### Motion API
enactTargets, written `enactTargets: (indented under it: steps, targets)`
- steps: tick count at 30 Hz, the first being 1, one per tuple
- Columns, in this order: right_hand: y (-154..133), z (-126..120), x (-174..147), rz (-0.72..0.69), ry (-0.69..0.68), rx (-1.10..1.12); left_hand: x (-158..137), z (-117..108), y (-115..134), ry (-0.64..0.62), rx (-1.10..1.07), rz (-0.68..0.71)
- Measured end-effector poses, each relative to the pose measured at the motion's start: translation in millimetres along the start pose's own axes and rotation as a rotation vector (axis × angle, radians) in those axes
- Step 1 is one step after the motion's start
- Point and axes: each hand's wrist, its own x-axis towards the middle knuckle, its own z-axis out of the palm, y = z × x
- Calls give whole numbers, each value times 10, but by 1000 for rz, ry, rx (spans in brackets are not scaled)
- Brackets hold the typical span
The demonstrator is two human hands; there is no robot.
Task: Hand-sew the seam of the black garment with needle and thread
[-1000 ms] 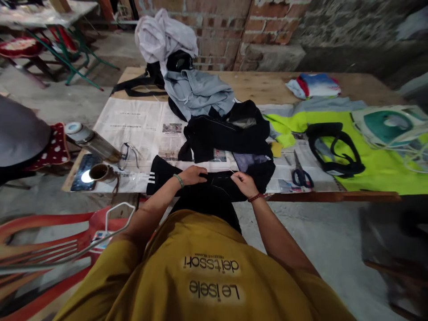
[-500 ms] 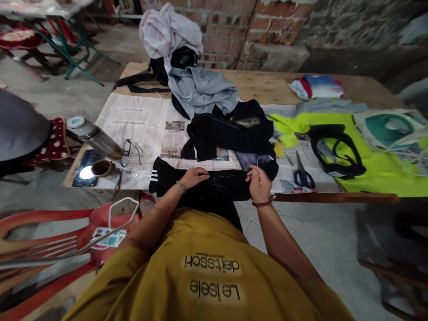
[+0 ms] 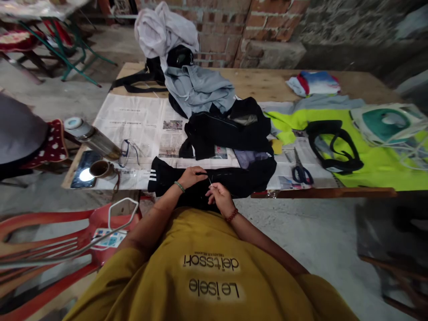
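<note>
Along the front edge of the table lies a black garment (image 3: pixel 249 180) with white stripes at its left end. My left hand (image 3: pixel 191 177) pinches its upper fold between thumb and fingers. Close beside it, my right hand (image 3: pixel 221 198) is closed on a thin, pale needle (image 3: pixel 210 181) that points up toward the left fingertips. Any thread is too fine to make out. Short white stitch marks show on the black cloth to the right of my left hand.
Scissors (image 3: pixel 301 171), a black strap (image 3: pixel 334 147) and an iron (image 3: pixel 384 122) on a neon-yellow garment (image 3: pixel 377 176) lie to the right. Glasses (image 3: pixel 129 151), a bottle (image 3: pixel 95 138), a brown cup (image 3: pixel 103 170) and a phone (image 3: pixel 83 171) are left. Clothes (image 3: pixel 200 89) pile up behind.
My right hand has come left and down from the garment's right part to just beside my left hand. The left hand keeps its pinch. The view has shifted slightly.
</note>
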Motion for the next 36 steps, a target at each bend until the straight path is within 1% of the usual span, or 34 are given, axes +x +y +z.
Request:
enactTargets:
  steps: [12, 19, 26, 33, 36]
  targets:
    - [-52, 56, 81, -22, 43, -33, 0, 13, -35, 19, 33, 73]
    - [-17, 57, 112, -25, 52, -85, -9, 31, -40, 45, -3, 32]
    - [-10, 60, 120, -34, 55, -98, -15, 31, -48, 31, 13, 63]
    - [1, 61, 141, -37, 61, -105, -20, 37, -41, 35, 12, 44]
    - [-24, 68, 147, -30, 56, -104, -39, 40, -41, 32, 15, 77]
